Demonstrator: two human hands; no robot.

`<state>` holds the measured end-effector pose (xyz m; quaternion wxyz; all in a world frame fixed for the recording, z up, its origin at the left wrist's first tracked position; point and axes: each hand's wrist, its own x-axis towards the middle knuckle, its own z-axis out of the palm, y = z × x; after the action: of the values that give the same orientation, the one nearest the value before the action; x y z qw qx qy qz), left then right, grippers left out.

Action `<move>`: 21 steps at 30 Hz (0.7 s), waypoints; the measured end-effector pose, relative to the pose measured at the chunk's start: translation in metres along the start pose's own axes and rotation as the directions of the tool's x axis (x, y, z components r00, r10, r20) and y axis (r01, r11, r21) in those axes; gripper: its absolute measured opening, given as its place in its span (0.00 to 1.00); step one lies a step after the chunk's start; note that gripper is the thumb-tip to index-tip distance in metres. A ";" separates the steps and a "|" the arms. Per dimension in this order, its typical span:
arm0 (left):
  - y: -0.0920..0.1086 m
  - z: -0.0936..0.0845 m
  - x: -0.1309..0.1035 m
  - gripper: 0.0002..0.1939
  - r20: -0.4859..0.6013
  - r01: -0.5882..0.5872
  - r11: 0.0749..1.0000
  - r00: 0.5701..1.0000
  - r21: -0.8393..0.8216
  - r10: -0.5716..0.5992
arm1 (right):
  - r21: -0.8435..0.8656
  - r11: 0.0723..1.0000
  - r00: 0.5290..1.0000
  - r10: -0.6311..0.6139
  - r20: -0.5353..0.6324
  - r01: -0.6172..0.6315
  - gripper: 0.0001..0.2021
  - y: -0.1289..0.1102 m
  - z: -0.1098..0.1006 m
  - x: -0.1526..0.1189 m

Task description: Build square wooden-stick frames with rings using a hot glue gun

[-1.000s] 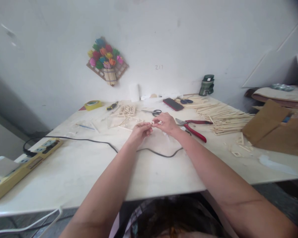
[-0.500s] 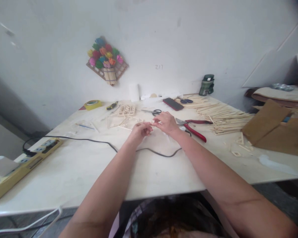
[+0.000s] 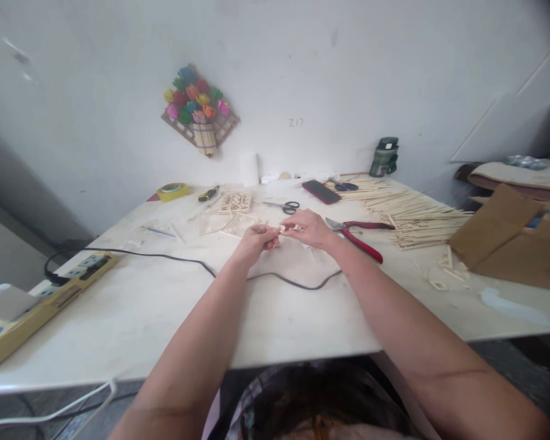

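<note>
Near the middle of the table, my left hand point(image 3: 258, 239) and my right hand point(image 3: 308, 228) meet at the fingertips. Both are closed in a pinch around a small pale piece point(image 3: 282, 230), too small to make out clearly. Black-handled scissors point(image 3: 289, 208) lie just beyond my fingers. Right of my right hand are red-handled pruning shears point(image 3: 361, 243), their blades apart. A small lattice of pale sticks point(image 3: 235, 202) lies behind my left hand, near a clear sheet point(image 3: 213, 223).
A black cable point(image 3: 275, 276) crosses below my hands from a yellow power strip point(image 3: 68, 293). Many thin sticks point(image 3: 421, 217), a phone point(image 3: 321, 192) and a cardboard box point(image 3: 508, 235) are to the right. Yellow tape point(image 3: 173, 192) sits back left.
The view has shifted slightly. My fingers have changed their hold a little at the small piece, and my right fingers are more bent, with some pale material showing between them.
</note>
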<state>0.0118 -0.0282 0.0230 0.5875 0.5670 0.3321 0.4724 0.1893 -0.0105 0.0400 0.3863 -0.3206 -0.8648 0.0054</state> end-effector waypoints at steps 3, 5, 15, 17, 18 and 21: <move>0.000 -0.002 0.000 0.13 0.009 0.010 1.000 1.000 0.023 -0.010 | 0.014 1.000 1.000 -0.001 0.006 0.000 0.08 0.000 0.000 0.001; 0.000 -0.002 -0.001 0.13 0.016 0.014 0.999 1.000 0.038 -0.015 | 0.025 1.000 1.000 -0.011 0.021 0.010 0.09 0.000 -0.001 0.001; -0.002 -0.001 0.001 0.13 -0.016 -0.021 1.000 1.000 -0.013 0.020 | -0.011 0.999 0.999 0.049 0.004 -0.049 0.06 -0.004 0.003 0.000; -0.003 -0.002 0.003 0.13 -0.086 -0.038 0.998 0.996 -0.042 0.035 | -0.023 0.999 0.999 0.046 -0.007 -0.046 0.06 -0.006 0.004 0.000; -0.004 -0.003 0.004 0.14 -0.121 -0.046 0.998 0.992 -0.051 0.039 | -0.024 0.999 0.999 0.043 -0.009 -0.043 0.07 -0.007 0.004 0.000; -0.005 -0.005 0.005 0.14 -0.174 -0.049 0.997 0.984 -0.058 0.039 | -0.018 0.999 0.999 0.042 -0.010 -0.043 0.07 -0.008 0.003 0.001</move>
<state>0.0096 -0.0218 0.0182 0.5632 0.5124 0.3544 0.5428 0.1821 -0.0154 0.0405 0.3874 -0.3424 -0.8560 0.0044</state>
